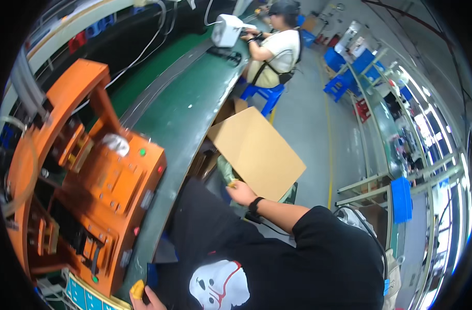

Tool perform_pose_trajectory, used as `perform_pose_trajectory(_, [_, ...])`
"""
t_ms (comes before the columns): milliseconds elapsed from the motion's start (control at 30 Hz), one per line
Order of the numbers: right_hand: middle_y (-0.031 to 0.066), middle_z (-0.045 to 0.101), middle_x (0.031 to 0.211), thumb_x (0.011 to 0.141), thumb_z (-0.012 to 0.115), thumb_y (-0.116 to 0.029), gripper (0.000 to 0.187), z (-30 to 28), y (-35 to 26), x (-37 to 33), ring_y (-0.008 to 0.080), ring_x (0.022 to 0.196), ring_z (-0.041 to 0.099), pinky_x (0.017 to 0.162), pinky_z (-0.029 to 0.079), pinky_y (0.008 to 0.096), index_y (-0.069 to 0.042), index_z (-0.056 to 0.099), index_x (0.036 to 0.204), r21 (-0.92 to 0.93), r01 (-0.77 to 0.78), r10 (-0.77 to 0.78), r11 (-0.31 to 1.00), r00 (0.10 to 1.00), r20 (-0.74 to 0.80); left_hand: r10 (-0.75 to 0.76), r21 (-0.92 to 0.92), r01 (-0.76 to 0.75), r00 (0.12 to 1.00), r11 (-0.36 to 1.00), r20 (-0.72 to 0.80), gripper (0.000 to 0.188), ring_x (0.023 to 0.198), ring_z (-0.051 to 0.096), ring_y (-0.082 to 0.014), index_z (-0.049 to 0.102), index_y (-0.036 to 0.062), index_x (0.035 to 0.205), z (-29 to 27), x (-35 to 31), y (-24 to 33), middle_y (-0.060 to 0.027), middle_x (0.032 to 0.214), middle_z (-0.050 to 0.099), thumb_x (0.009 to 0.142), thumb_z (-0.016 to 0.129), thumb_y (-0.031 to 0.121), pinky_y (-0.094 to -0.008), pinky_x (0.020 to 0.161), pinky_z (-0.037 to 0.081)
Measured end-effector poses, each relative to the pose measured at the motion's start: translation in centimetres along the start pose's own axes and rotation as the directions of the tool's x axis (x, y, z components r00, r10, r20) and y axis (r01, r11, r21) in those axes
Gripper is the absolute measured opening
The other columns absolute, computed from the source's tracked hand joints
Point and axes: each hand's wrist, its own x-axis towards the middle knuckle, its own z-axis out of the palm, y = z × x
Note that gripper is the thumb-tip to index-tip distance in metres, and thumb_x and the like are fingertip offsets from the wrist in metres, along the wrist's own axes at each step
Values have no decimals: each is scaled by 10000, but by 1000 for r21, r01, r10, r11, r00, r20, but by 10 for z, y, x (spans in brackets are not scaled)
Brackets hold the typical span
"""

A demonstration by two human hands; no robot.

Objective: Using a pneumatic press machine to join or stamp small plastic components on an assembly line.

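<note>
My right hand (241,192) reaches down beside a large brown cardboard box (259,150), a dark band on its wrist. Yellow covers sit on its fingertips, which are closed at the lower end of a crumpled greenish plastic bag (225,169) along the box's near left side. The fingertips are partly hidden, and what the bag holds does not show. At the bottom edge, my left hand (148,300) is only partly in view by the bench edge. A yellow cover (137,289) is on one finger; finger and thumb are apart, with nothing seen between them.
An orange press-like machine (112,181) with green and red buttons stands left on the green workbench (179,113). Farther along, a co-worker (277,49) sits on a blue stool (264,95) near a white device (226,30). Shelving with blue bins (401,199) lines the right.
</note>
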Motion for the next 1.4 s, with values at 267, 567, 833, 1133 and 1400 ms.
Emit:
perform_pose_trajectory(267, [220,706,876,971,625,-314,290,-24,-206,-7,434,848,694,738,557,520,-30,666,1007,158,596,-605,787,796,12,110,-61,-109,994,992,25,176,978,706,-308,725,-50,1100,-25,25,79,-182,1064,740,971,724,69,-385,913,562])
perform_pose_trajectory(567, [163,608,1305,814,806,-243,517,13,-353,-71,399,1282,547,1001,485,502,-60,645,1270,40,999,-999,-25,-24,-28,48,-55,-49,999,997,-13,197,960,669,-372,740,23,1029,-36,17,75,-163,1034,732,835,768,43,-424,856,521])
perform_pose_trajectory(833, [81,660,935,862,759,-226,178,33,-398,-63,313,1055,635,907,484,439,-70,685,906,13,971,-960,-238,-237,148,110,-125,-105,994,987,26,243,964,682,-352,738,30,1036,-77,23,106,-143,1050,736,801,796,61,-406,869,527])
perform_pose_trajectory(1133, [136,696,848,886,757,-44,191,-134,-365,-53,260,706,671,627,529,349,-1,734,1071,359,926,-976,119,175,-126,190,30,-189,981,981,-44,244,1102,650,-371,654,-16,1200,-93,159,78,-200,1149,662,976,645,80,-385,959,510])
perform_pose_trajectory(1400, [54,678,1018,1087,589,-353,349,-163,-173,57,156,865,646,771,515,290,-29,644,1205,966,257,-192,19,949,-249,26,344,-49,997,938,71,343,1134,661,-423,650,12,1247,-66,250,19,-240,1196,702,966,644,209,-452,947,544])
